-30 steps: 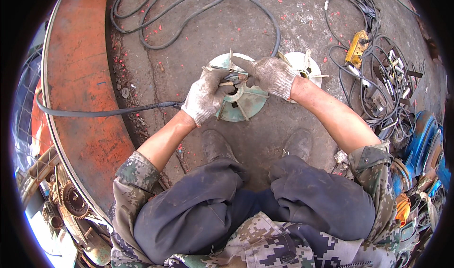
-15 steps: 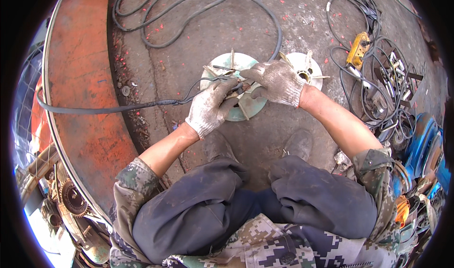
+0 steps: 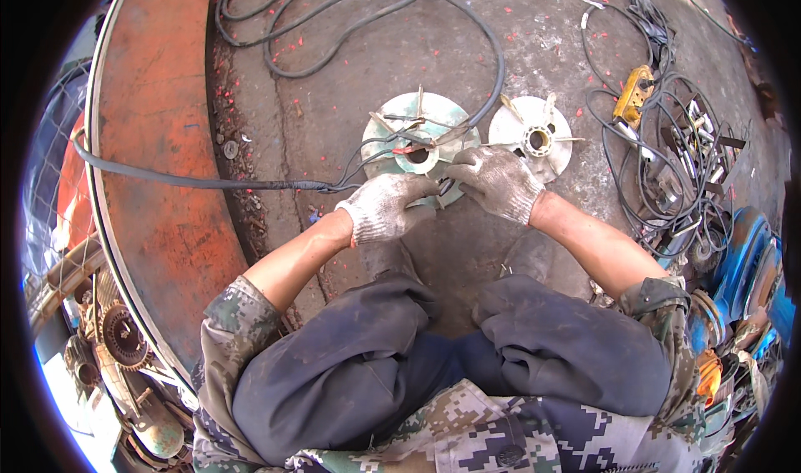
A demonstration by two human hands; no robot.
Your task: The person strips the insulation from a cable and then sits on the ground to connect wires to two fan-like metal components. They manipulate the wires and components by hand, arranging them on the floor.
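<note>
A black cable (image 3: 250, 185) runs in from the left and splits into thin wires above the pale green finned disc (image 3: 392, 110). Red tape or insulation (image 3: 409, 149) shows on one wire junction by the disc's centre hole. Both my hands wear dirty knitted gloves. My left hand (image 3: 385, 208) is closed at the disc's near edge, fingers around a thin wire that is mostly hidden. Opposite it, my right hand (image 3: 499, 183) pinches a short dark wire end (image 3: 446, 186) between the two hands. Right of this lies a smaller white finned disc (image 3: 509, 127).
An orange-red curved metal wall (image 3: 158, 156) stands at left. A thick grey cable (image 3: 367, 35) loops over the floor ahead. At right are a yellow power strip (image 3: 636, 91), tangled cables, metal scraps (image 3: 697, 152) and blue metal parts (image 3: 747, 256).
Both hands have moved nearer to me, off the centre of the green disc. The red-marked junction and the disc's hole are now uncovered. The view has shifted slightly.
</note>
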